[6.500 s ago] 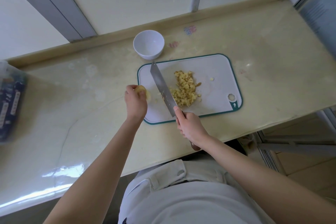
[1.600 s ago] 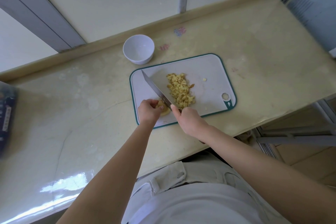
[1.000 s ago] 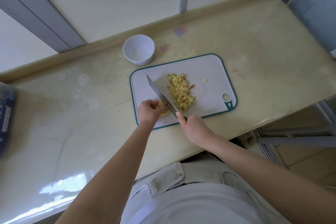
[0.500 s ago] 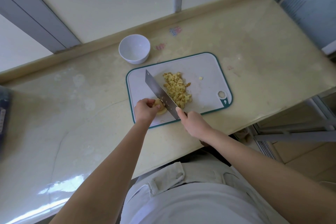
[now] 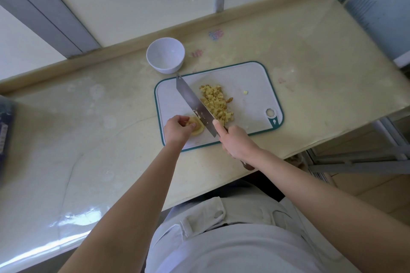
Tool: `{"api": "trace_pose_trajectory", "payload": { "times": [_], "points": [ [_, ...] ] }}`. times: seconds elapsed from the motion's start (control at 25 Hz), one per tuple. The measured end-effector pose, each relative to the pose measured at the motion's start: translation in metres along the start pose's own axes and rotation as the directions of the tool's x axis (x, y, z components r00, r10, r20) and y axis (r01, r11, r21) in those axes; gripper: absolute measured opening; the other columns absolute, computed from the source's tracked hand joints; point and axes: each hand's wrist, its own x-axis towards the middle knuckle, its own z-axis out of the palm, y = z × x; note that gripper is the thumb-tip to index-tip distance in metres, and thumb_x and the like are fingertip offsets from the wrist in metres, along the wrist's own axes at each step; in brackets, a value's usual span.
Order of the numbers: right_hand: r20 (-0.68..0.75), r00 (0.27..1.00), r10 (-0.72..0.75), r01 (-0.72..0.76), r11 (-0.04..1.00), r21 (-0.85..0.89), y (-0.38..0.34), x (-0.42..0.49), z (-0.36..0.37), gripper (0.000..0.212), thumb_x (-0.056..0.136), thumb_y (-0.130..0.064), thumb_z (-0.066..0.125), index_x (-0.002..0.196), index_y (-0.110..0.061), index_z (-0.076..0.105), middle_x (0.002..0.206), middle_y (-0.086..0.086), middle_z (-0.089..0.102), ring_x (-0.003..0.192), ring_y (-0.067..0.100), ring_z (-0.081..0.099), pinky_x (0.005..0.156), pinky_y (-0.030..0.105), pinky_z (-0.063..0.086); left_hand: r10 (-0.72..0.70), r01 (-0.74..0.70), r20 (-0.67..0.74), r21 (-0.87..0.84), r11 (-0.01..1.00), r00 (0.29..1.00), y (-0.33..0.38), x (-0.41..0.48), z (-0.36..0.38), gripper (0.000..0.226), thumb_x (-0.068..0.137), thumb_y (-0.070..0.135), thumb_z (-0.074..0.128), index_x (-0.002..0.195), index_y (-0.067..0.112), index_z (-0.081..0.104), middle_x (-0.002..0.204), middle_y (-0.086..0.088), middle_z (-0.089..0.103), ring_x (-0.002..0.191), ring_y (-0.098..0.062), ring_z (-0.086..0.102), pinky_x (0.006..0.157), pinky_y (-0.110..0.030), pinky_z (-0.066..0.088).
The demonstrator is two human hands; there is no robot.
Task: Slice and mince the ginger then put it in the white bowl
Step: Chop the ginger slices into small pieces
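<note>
ginger [image 5: 197, 128], a small pale stub, is lying at the near left of the cutting board [image 5: 250, 82], just left of the knife [image 5: 195, 104]. the left hand [image 5: 177, 129] is curling its fingers over it and pinning it down. the right hand [image 5: 235, 142] is wrapping round the knife's handle, forefinger reaching up by the blade. the stub is looking firm, light and probably damp, so it is likely wanting to slip; gripping its left end, fingertips tucked, seems safest. a chopped pile [image 5: 216, 102] is sitting right of the blade, and the white bowl [image 5: 165, 54] is waiting on the counter [image 5: 88, 117] beyond.
</note>
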Motion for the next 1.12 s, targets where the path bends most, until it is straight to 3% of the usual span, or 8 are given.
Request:
{"api": "trace_pose_trajectory", "payload": {
  "times": [0.24,0.64,0.76,0.96,1.12],
  "points": [
    [0.050,0.997,0.054,-0.057,0.997,0.057,0.004,-0.008,0.005,0.060,0.095,-0.061,0.026,0.054,-0.017,0.028,0.049,0.000,0.032,0.038,0.016,0.031,0.039,0.024,0.027,-0.009,0.009,0.001,0.000,1.000,1.000,0.000,0.001,0.001,0.034,0.082,0.013,0.070,0.115,0.005,0.061,0.110,-0.007,0.063,0.092,-0.015,0.055,0.082,-0.023,0.045],
    [0.042,0.998,0.041,-0.038,0.997,-0.071,0.001,-0.020,0.006,0.061,0.098,-0.055,0.024,0.055,-0.013,0.033,0.056,0.006,0.038,0.048,0.019,0.036,0.049,0.028,0.032,-0.072,0.072,-0.014,-0.042,0.997,0.997,0.000,0.003,-0.001,0.036,0.079,0.015,0.075,0.111,0.003,0.063,0.110,-0.009,0.064,0.097,-0.020,0.059,0.084,-0.024,0.046],
    [0.059,0.997,0.046,-0.038,0.990,-0.137,-0.006,-0.023,0.003,0.053,0.100,-0.051,0.024,0.058,-0.019,0.032,0.058,0.006,0.040,0.052,0.018,0.038,0.054,0.031,0.035,-0.092,0.092,0.000,-0.048,0.995,0.996,0.001,0.005,0.000,0.035,0.078,0.014,0.075,0.110,0.003,0.064,0.109,-0.010,0.065,0.100,-0.022,0.061,0.086,-0.026,0.048],
    [0.061,0.996,0.060,-0.052,0.991,-0.125,-0.013,-0.018,0.003,0.053,0.098,-0.052,0.027,0.062,-0.016,0.038,0.063,0.003,0.043,0.054,0.011,0.039,0.053,0.019,0.032,-0.111,0.110,-0.006,-0.050,0.993,0.994,0.002,0.006,-0.001,0.031,0.078,0.012,0.074,0.106,0.003,0.065,0.107,-0.010,0.065,0.096,-0.021,0.060,0.082,-0.024,0.046],
    [0.059,0.998,0.020,-0.009,0.983,-0.181,-0.026,-0.010,0.008,0.048,0.102,-0.046,0.025,0.060,-0.023,0.030,0.060,0.004,0.039,0.053,0.016,0.037,0.055,0.030,0.040,-0.103,0.102,-0.014,-0.046,0.994,0.995,0.002,0.005,0.000,0.031,0.078,0.010,0.074,0.107,0.002,0.065,0.107,-0.010,0.065,0.094,-0.020,0.060,0.082,-0.023,0.046]
  ]
}}
